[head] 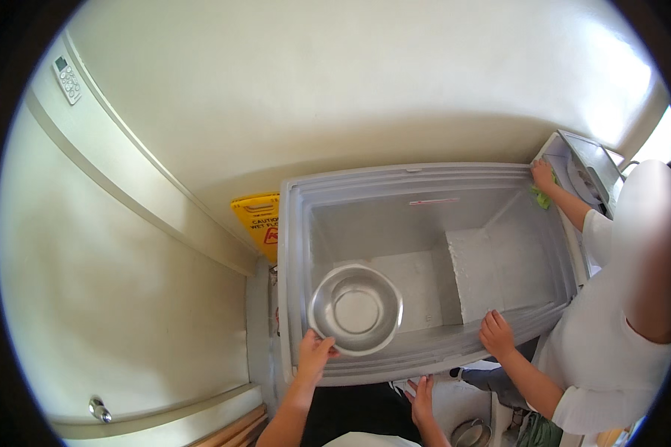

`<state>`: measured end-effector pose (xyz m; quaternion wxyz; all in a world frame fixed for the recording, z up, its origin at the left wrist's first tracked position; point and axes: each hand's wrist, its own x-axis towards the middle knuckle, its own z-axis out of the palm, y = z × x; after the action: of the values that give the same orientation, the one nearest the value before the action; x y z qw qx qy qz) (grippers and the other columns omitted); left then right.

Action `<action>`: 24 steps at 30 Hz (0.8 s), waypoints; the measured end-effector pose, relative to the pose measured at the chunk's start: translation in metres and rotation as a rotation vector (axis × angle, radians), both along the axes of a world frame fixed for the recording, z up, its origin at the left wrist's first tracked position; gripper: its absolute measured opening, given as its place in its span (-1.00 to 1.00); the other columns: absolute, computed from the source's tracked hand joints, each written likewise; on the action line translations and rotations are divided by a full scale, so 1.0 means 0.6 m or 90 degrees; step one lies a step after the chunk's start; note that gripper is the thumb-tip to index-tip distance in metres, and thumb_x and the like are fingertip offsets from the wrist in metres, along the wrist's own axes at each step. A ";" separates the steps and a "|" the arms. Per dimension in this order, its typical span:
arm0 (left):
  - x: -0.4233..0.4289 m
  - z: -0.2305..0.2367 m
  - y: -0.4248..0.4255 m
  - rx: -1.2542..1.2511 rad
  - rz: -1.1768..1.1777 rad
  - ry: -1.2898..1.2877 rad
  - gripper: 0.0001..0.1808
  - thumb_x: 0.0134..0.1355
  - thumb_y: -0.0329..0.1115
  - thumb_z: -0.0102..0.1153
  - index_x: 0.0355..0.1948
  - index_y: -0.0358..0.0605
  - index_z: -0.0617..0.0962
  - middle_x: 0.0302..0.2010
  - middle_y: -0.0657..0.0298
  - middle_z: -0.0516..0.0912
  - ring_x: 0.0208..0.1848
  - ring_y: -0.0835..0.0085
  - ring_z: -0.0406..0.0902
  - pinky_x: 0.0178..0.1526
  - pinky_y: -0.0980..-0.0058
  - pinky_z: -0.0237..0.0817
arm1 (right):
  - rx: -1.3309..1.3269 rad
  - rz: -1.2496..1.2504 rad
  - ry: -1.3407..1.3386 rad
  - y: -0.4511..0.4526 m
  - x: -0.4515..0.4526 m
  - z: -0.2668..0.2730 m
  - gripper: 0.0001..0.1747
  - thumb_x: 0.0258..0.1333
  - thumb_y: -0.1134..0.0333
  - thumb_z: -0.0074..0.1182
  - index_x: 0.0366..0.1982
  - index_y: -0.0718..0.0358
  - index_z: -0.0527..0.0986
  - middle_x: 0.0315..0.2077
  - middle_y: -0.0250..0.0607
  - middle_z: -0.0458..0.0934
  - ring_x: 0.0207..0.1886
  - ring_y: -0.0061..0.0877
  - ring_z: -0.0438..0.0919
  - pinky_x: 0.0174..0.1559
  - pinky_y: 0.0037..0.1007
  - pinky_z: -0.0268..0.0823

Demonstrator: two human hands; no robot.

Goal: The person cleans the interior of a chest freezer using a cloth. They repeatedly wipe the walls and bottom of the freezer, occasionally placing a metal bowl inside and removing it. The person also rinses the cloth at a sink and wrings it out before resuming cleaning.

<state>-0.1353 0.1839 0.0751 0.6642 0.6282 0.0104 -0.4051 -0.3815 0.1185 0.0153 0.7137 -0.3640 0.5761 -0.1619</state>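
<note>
My left hand [315, 355] grips the near rim of a round stainless-steel bowl [383, 335]. Nothing is visible inside the bowl, which is over the left part of an open chest freezer [503, 274]. Whether its base touches anything inside the freezer, I cannot tell. Just at the outer front edge of the freezer is my right hand [421, 401], holding nothing, its fingers apart. The freezer's grey interior has a raised step [500, 251] on the right and a lower floor [411, 268] on the left, partly hidden by the bowl.
A co-worker in white [598, 346] leans in from the right, one hand on the front rim, the other pressing a green cloth [542, 196] at the back right corner. A yellow wet-floor sign [260, 215] stands left of the freezer. A metal pot [471, 433] sits below.
</note>
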 end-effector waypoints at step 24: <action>0.104 -0.193 -0.177 -0.106 0.265 0.141 -0.78 -0.04 -0.53 0.00 -0.42 -0.19 0.22 -0.53 0.21 0.40 -0.53 0.46 0.39 -0.42 0.45 0.35 | 0.076 -0.076 0.245 0.030 -0.117 -0.103 -0.26 0.08 -0.15 -0.44 0.17 0.00 -0.32 0.15 -0.20 0.00 -0.02 -0.12 0.30 -0.07 -0.01 0.10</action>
<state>-0.0729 0.0777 -0.0407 0.7777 0.5074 0.1790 -0.3251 -0.4519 0.1363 -0.0463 0.5999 -0.3102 0.7311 -0.0967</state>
